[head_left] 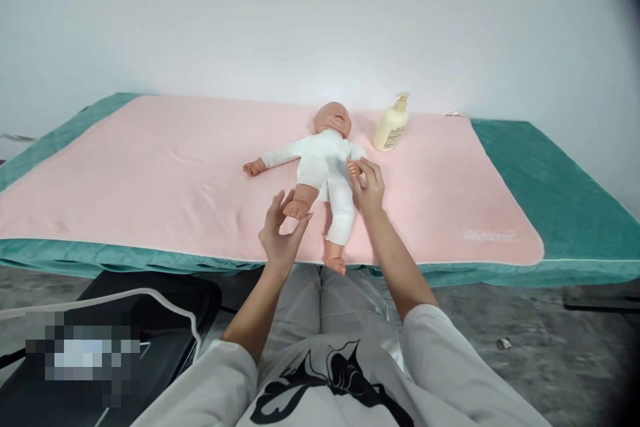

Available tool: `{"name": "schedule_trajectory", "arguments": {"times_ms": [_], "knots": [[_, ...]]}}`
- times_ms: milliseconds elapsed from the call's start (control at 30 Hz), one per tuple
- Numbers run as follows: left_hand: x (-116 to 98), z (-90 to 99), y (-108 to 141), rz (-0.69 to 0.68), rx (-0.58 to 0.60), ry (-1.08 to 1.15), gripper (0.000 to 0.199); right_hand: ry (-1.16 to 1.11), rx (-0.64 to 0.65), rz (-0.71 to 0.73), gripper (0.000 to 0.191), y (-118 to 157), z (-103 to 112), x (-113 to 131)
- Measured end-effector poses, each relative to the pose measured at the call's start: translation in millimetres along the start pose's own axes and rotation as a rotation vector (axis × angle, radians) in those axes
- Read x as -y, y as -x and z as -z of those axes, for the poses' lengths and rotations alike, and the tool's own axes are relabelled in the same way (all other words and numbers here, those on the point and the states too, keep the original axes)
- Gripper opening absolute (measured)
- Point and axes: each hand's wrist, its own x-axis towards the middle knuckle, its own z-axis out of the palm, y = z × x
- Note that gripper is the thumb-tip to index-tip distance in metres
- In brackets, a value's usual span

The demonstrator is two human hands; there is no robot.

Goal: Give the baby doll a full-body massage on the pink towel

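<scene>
A baby doll [325,157] in a white outfit lies on its back on the pink mat [200,180], its head toward the wall. My left hand [284,232] grips the doll's bare foot at the left, thumb on one side and fingers on the other; that leg is bent up. Beside the doll's body, my right hand [369,187] has its fingers closed round the doll's small hand at the right. The other leg stretches toward the front edge, its foot bare. The doll's other arm reaches out to the left on the mat.
A cream pump bottle [391,125] stands on the mat right of the doll's head. Green cloth [560,193] shows round the mat. Below the front edge at left is a black surface [165,327] with a pale cable. A white wall rises behind.
</scene>
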Motion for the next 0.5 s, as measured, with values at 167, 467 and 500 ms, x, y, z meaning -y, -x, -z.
{"name": "schedule_trajectory", "arguments": {"times_ms": [167, 467, 500], "knots": [[4.7, 21.7, 13.6, -0.002, 0.036, -0.049, 0.069, 0.008, -0.189, -0.187, 0.043, -1.4, 5.2, 2.4], [10.5, 46.8, 67.0, 0.107, 0.016, -0.168, 0.052, -0.017, -0.432, -0.481, 0.05, -7.3, 25.3, -12.0], [11.9, 47.2, 73.3, 0.126, 0.007, -0.168, 0.052, -0.01, -0.445, -0.512, 0.05, -6.8, 27.1, -16.0]]}}
